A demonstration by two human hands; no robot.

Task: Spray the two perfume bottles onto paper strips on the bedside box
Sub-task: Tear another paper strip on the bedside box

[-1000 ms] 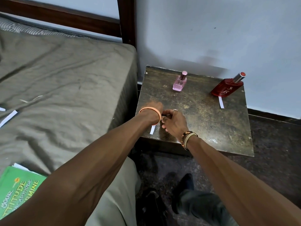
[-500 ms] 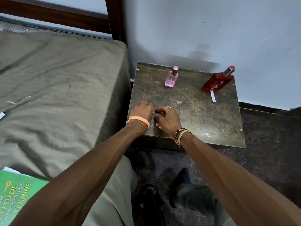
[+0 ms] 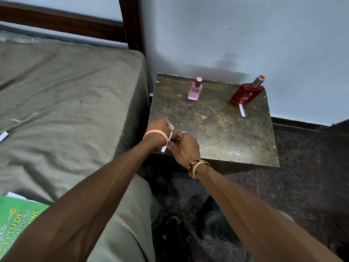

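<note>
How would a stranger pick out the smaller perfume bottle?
Find the dark bedside box beside the bed. Two bottles stand near its far edge; the pink perfume bottle is the left one, shorter and paler than the red bottle.

Perfume bottles, count: two. You have one pink bottle (image 3: 195,90) and one red bottle (image 3: 245,94), both on the single bedside box (image 3: 217,133).

Paper strips, count: three. One box strip (image 3: 242,110) lies at the red bottle's base. One held strip (image 3: 164,149) sits pinched between your fingers. One bed strip (image 3: 3,136) lies on the one bed (image 3: 66,91).

Hands, count: two, your left hand (image 3: 158,125) and right hand (image 3: 184,148).

Also logged: one green book (image 3: 17,216) and one orange wristband (image 3: 155,134).
</note>
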